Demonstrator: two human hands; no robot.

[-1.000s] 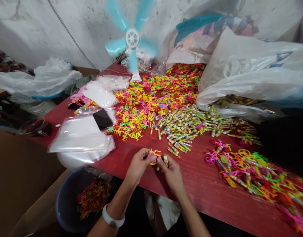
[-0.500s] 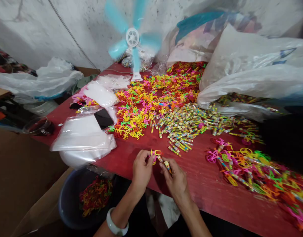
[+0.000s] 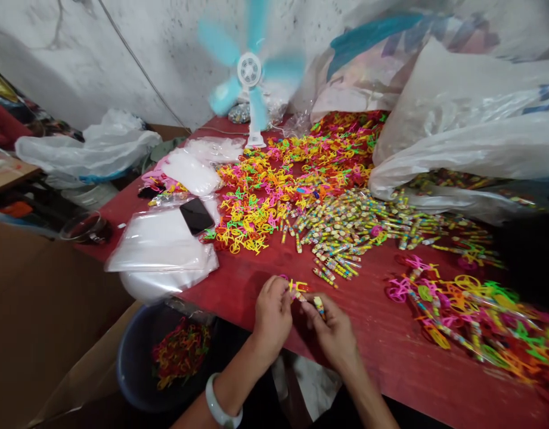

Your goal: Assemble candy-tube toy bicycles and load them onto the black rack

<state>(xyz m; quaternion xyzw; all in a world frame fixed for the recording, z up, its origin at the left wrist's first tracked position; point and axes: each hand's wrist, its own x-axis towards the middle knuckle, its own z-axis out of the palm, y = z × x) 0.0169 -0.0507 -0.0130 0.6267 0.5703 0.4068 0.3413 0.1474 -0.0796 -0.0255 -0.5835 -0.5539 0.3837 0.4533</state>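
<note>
My left hand (image 3: 273, 316), with a pale bangle (image 3: 218, 405) on its wrist, pinches small plastic toy pieces (image 3: 297, 286) in yellow and red, with some pink beside the fingers. My right hand (image 3: 334, 333) is closed around a short patterned tube (image 3: 319, 305). Another patterned tube lies between the two hands, its end close to the plastic pieces; whether they are joined I cannot tell. Beyond the hands spreads a heap of similar tubes (image 3: 346, 223). To its left is a pile of bright plastic toy pieces (image 3: 247, 217).
A turning fan (image 3: 249, 70) stands at the back of the red table (image 3: 372, 345). Clear bags (image 3: 155, 241) and a phone (image 3: 197, 215) lie left. Tubes with plastic pieces attached (image 3: 462, 304) lie right, near a large white sack (image 3: 462, 113). A basin (image 3: 126, 363) of pieces sits below.
The view has swung slightly left, so everything sits further right. Both hands have come a little nearer the table's front edge, still holding the pieces and tube. The fan blades have turned.
</note>
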